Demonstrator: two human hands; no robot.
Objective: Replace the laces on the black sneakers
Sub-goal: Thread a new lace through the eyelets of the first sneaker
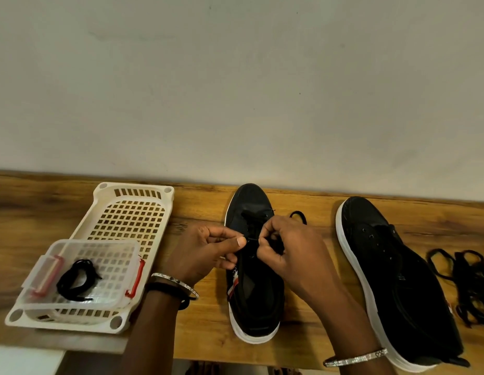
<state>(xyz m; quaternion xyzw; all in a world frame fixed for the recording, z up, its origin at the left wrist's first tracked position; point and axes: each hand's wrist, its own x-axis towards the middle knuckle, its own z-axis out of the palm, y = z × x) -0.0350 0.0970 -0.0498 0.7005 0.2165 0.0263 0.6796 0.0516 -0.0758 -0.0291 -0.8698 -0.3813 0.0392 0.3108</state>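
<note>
Two black sneakers with white soles stand on the wooden table, toes toward the wall. Over the eyelets of the middle sneaker, my left hand pinches a black lace between thumb and fingers. My right hand pinches the same lace from the other side, with a bunch of it in the palm. A loop of that lace lies on the table beyond my right hand. The right sneaker has bare eyelets. A coiled black lace sits in a clear plastic box.
The clear box with red clips rests in a cream perforated basket at the left. A heap of loose black laces lies at the far right edge. A plain wall runs behind the wooden table.
</note>
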